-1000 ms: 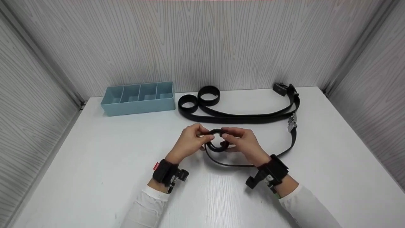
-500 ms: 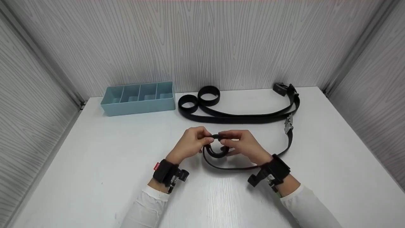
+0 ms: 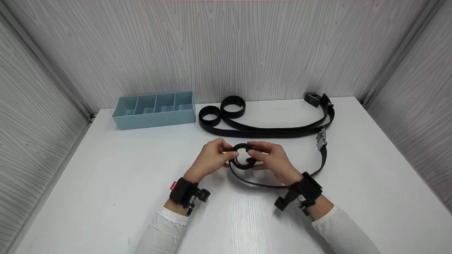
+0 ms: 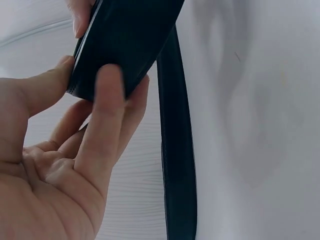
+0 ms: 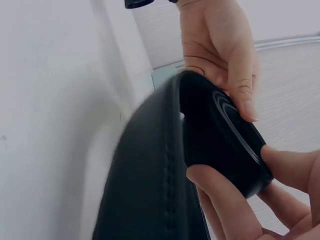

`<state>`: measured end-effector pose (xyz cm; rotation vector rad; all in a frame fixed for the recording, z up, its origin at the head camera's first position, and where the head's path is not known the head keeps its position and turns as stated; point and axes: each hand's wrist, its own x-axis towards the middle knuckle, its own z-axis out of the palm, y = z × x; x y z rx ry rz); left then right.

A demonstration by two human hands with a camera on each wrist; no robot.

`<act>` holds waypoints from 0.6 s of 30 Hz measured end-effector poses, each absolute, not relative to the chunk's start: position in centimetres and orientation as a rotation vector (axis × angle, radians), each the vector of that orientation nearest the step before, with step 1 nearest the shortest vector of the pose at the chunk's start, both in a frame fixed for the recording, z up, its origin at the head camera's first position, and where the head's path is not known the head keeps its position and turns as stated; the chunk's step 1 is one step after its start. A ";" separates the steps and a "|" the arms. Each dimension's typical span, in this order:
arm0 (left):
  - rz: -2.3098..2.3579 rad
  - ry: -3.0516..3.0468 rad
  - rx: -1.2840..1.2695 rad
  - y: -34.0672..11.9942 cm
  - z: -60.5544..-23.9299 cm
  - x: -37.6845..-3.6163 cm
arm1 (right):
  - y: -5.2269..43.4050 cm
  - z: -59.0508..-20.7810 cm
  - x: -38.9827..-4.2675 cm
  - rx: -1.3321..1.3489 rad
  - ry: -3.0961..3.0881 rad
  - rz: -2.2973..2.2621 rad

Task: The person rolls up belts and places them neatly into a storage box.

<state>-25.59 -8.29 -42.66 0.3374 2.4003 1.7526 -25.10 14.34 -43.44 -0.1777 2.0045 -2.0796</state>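
Observation:
Both hands hold a black belt [image 3: 243,166], whose end is wound into a small coil seen from above in the head view. My left hand [image 3: 212,158] pinches the coil's left side between thumb and fingers. Opposite it, my right hand [image 3: 274,159] grips the right side, one finger reaching inside the coil in the right wrist view. The unrolled strap [image 4: 177,145] runs off the coil, curves below the hands and passes behind the right wrist. At its far end on the right lies a silver buckle [image 3: 321,139].
Behind the hands lie two more black belts [image 3: 261,133], with rolled ends on the left and a dark buckle [image 3: 312,99] at the back right. A blue tray [image 3: 155,120] with several compartments stands at the back left. Wood-grain walls [image 3: 247,49] enclose the white table [image 3: 106,183].
The coil and both hands dipped slightly toward the body, then came back up. Over the second, the silver buckle and strap end shifted a little left. The belts behind stayed put.

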 end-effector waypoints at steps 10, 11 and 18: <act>1.713 2.388 0.443 -8.5 -42.3 -25.5 | 14.9 -43.0 -25.4 -0.194 2.014 -1.965; 1.698 2.389 0.462 -8.6 -42.3 -25.5 | 15.0 -42.9 -25.3 -0.206 2.021 -1.935; 1.655 2.386 0.514 -8.6 -42.4 -25.5 | 15.2 -42.6 -25.3 -0.267 2.048 -1.835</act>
